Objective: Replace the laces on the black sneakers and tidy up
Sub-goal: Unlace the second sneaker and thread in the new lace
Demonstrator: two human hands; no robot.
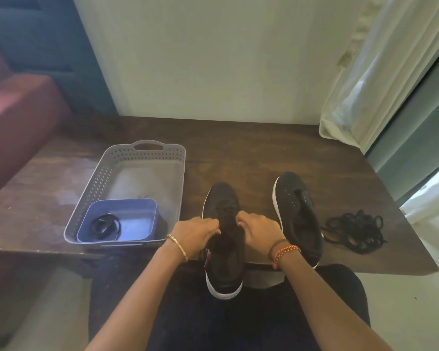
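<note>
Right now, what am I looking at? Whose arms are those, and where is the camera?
There is no machine here. The camera sits on a person's head and looks down, so the arms are that person's own. The left hand and the right hand both pinch the laces on a black sneaker, which lies partly over the near edge of a brown wooden table. The second sneaker stands to its right with bare lace holes. Further right lies a loose pile of black laces. On the left is a grey basket, and inside it is a blue tub with another coiled black lace.
</note>
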